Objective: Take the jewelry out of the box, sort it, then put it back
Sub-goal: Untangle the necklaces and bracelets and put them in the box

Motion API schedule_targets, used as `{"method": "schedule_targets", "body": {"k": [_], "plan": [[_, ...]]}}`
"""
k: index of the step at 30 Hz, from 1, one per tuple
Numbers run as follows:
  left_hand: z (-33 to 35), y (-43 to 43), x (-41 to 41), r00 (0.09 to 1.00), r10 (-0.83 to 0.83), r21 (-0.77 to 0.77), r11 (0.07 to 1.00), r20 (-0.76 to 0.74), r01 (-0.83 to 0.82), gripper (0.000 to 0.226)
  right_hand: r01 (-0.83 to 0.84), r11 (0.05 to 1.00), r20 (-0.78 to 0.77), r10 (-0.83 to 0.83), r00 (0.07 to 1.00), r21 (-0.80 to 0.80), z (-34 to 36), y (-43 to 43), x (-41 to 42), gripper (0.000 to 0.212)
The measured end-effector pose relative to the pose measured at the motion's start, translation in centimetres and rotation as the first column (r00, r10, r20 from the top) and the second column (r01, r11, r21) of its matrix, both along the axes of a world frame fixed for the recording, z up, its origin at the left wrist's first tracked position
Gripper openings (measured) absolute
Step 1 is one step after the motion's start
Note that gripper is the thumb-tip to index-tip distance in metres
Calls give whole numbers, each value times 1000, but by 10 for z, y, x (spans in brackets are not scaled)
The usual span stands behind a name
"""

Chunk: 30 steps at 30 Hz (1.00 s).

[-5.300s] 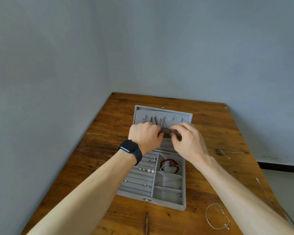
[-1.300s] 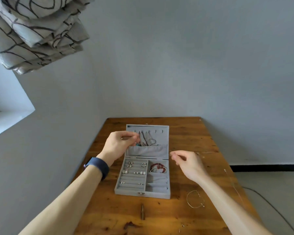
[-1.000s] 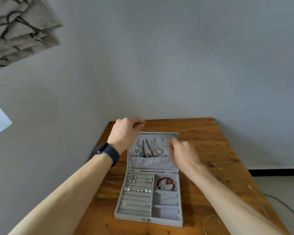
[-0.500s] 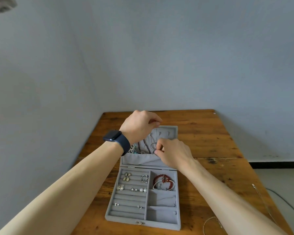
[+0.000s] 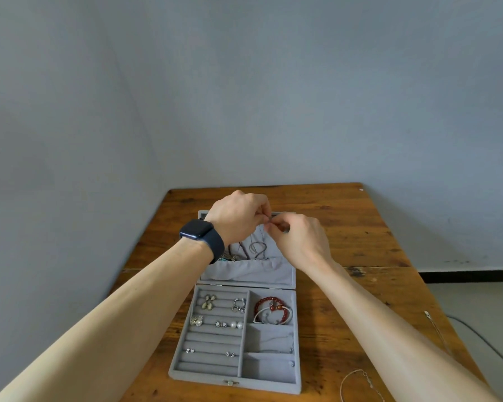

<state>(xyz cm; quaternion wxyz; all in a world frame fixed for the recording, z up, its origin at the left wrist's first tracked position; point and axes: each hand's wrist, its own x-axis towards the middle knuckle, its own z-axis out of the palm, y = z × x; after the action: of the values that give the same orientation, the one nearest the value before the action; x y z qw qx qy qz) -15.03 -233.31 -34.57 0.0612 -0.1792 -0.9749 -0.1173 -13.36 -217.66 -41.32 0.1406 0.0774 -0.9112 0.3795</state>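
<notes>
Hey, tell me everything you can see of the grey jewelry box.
The box looks grey velvet, lying open on the table, lid tilted back. The lid's pocket sits below hanging necklaces. The tray has ridged rows with earrings at left, three compartments at right, the farthest holding a red bracelet. A small metal clasp is at the near edge. The left hand and right hand pinch a chain at the lid's top.

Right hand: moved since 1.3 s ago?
Yes. The right hand went from right of the jewelry box to over the top rim of its lid, pinching a necklace with the left hand.
</notes>
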Motion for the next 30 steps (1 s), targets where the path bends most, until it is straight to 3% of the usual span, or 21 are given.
{"method": "schedule_targets", "body": {"k": [8, 13, 17, 21, 26, 30], "plan": [[-11, -5, 0, 999, 5, 96, 995, -42, -1, 6, 39, 999, -12, -40, 999, -23, -2, -5, -2, 19], [-12, -6, -1, 997, -17, 158, 987, -80, 30, 6, 44, 985, 79, -31, 996, -169, -1, -2, -2, 17], [-19, -7, -2, 969, -41, 31, 998, -243, 50, 10, 109, 994, -97, -106, 990, 23, -5, -1, 0, 16], [-21, -4, -2, 993, -18, 55, 998, -119, 25, 12, 191, 971, -273, -147, 951, 141, -7, -3, -2, 16], [-17, -2, -2, 996, -22, -24, 1000, -86, 20, 10, 152, 987, -164, -143, 976, 42, -11, -9, -6, 12], [-12, -2, -3, 997, -26, -74, 997, -67, 21, 4, 181, 983, -165, -172, 971, 38, -11, -13, -7, 10]]}}
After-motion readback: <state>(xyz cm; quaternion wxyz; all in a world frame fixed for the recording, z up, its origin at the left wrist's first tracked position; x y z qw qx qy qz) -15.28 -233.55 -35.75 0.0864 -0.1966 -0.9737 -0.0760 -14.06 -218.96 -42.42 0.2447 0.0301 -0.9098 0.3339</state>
